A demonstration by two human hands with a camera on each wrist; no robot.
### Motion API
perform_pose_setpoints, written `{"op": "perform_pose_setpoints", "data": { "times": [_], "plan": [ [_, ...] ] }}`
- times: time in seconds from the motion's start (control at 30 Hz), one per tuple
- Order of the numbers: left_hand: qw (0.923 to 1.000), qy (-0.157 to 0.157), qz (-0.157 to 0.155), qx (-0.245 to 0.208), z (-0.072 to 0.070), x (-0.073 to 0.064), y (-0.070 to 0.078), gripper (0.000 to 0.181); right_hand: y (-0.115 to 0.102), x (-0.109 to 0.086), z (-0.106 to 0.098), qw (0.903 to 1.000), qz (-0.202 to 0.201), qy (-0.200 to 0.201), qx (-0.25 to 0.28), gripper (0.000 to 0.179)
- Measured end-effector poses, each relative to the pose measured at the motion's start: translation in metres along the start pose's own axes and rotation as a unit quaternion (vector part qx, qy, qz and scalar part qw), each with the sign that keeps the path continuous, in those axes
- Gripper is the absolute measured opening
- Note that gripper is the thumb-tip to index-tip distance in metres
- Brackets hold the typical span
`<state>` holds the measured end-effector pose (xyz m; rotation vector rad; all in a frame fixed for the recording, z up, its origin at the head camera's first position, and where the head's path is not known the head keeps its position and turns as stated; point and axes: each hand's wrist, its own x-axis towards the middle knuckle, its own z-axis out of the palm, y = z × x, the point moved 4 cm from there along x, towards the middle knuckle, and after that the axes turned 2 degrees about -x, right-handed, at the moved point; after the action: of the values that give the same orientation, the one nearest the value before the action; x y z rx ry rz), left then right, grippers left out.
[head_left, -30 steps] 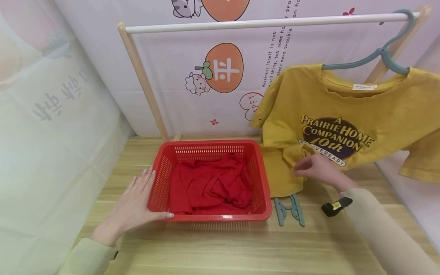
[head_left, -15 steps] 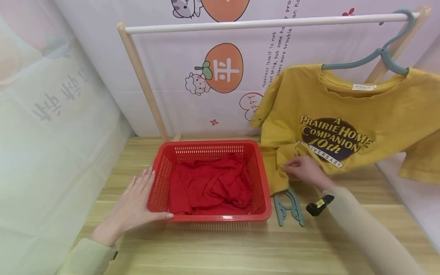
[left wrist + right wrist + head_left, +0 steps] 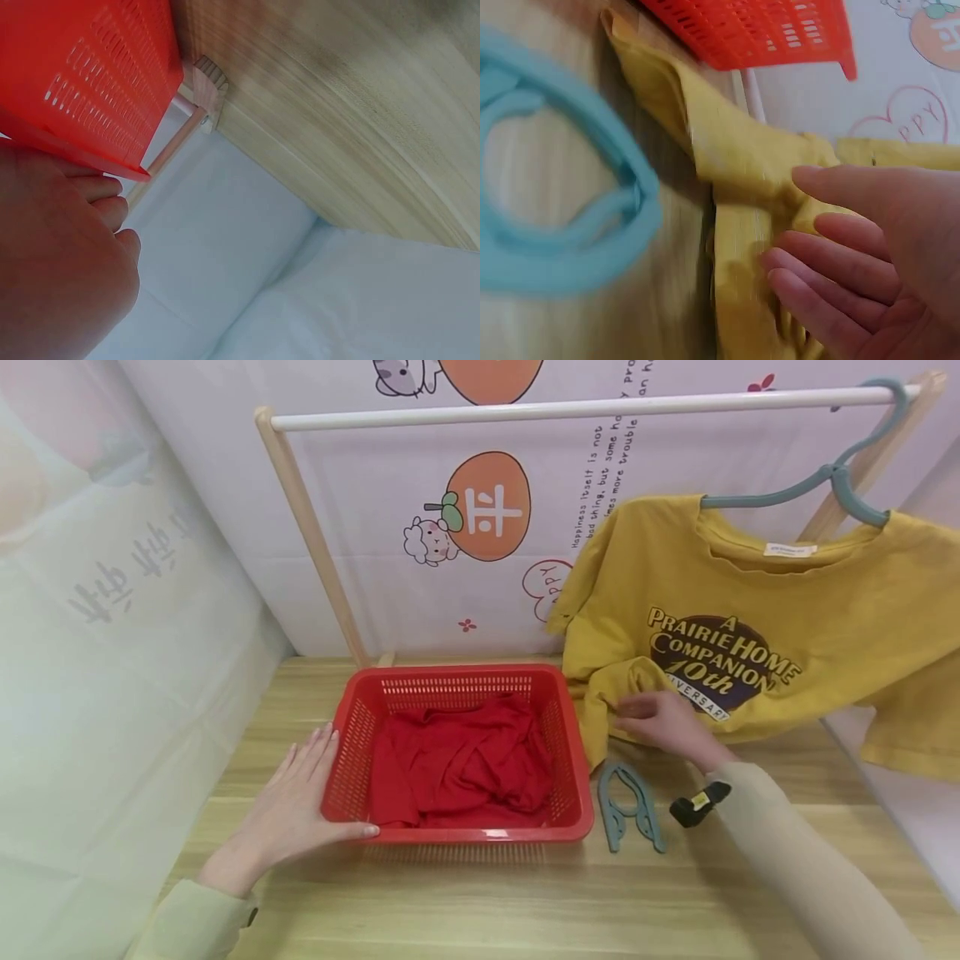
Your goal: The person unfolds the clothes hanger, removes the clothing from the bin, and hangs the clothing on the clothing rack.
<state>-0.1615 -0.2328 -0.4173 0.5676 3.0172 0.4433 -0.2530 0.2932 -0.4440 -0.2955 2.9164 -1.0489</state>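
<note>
Shirt (image 3: 742, 585) spreads crosswise, collar up; right hand (image 3: 670, 720) touches it, grip unclear; straight-fingered left hand (image 3: 288, 806) rests on basket (image 3: 450, 836).

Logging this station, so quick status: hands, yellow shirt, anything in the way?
Left hand resting on red basket. Right hand pinching hanging yellow shirt low down. Possibly in the way: loose blue-green hanger beside the basket.

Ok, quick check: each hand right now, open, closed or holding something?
Left hand: open, resting on the rim of the red basket.
Right hand: closed, pinching the yellow shirt low down.
</note>
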Motion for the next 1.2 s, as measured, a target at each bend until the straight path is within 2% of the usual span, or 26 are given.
{"op": "perform_pose_setpoints", "data": {
  "times": [0.23,0.37,0.57,0.73,0.9,1.0,1.13,1.2],
  "plan": [
    [1.0,0.004,-0.002,0.0,0.001,-0.003,-0.002,0.133,0.024,-0.025,-0.007,0.999,0.013,-0.023,-0.037,0.047],
    [1.0,0.003,-0.001,0.0,0.002,-0.002,-0.003,0.133,0.04,-0.032,-0.005,0.9977,-0.003,-0.022,-0.065,0.047],
    [1.0,0.001,-0.001,-0.004,0.003,-0.001,-0.002,0.133,0.049,-0.039,-0.006,0.9897,-0.047,0.019,-0.134,0.027],
    [1.0,-0.001,-0.002,-0.005,0.003,-0.001,-0.001,0.133,0.05,-0.049,-0.015,0.9859,-0.069,0.021,-0.151,0.011],
    [1.0,-0.001,0.0,-0.003,0.004,0.0,0.0,0.134,0.058,-0.072,-0.048,0.9888,-0.039,0.036,-0.14,0.011],
    [1.0,0.002,0.0,-0.005,0.003,0.001,0.0,0.134,0.069,-0.085,-0.061,0.989,-0.009,0.002,-0.148,0.01],
    [1.0,0.003,-0.001,-0.009,0.0,0.001,0.001,0.134,0.079,-0.099,-0.06,0.9877,0.026,-0.063,-0.141,0.016],
    [1.0,0.002,-0.002,-0.009,0.0,0.001,0.001,0.134,0.075,-0.105,-0.058,0.9891,0.041,-0.064,-0.126,0.024]
  ]
}}
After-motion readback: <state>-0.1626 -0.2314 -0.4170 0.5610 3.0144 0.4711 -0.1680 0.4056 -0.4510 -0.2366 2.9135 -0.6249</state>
